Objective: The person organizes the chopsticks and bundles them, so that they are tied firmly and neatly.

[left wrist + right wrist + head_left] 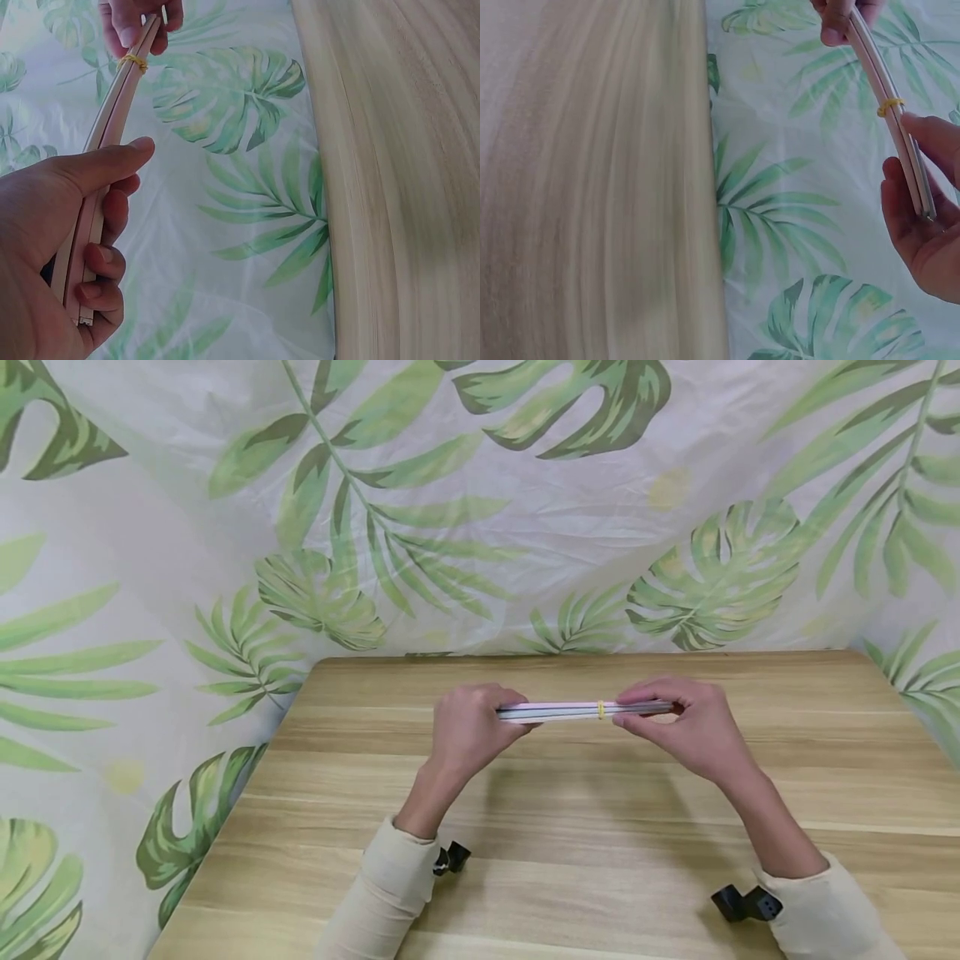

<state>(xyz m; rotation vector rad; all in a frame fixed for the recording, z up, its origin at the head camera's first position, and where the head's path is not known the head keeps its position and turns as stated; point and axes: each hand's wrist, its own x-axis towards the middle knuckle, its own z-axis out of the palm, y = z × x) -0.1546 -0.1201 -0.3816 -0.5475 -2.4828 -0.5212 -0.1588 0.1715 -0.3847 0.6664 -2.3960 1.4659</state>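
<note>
A bundle of slim chopsticks [562, 712], pink and pale grey, is held level above the table between both hands. A yellow rubber band [601, 709] is wound around it, nearer the right hand. My left hand [467, 727] grips the thicker end; in the left wrist view its fingers curl around the squared ends and the thumb lies along the sticks. My right hand [693, 727] pinches the narrower end between thumb and fingers, just past the band. In the right wrist view, the thumb touches the chopsticks [877, 71] close to the rubber band [890, 106].
Below the hands lies a wood-grain table [570, 860]. Behind it and at its sides hangs a white cloth [585, 527] printed with green leaves. Small black devices, one by the left sleeve [386, 877] and one by the right sleeve [825, 906], sit at the cuffs.
</note>
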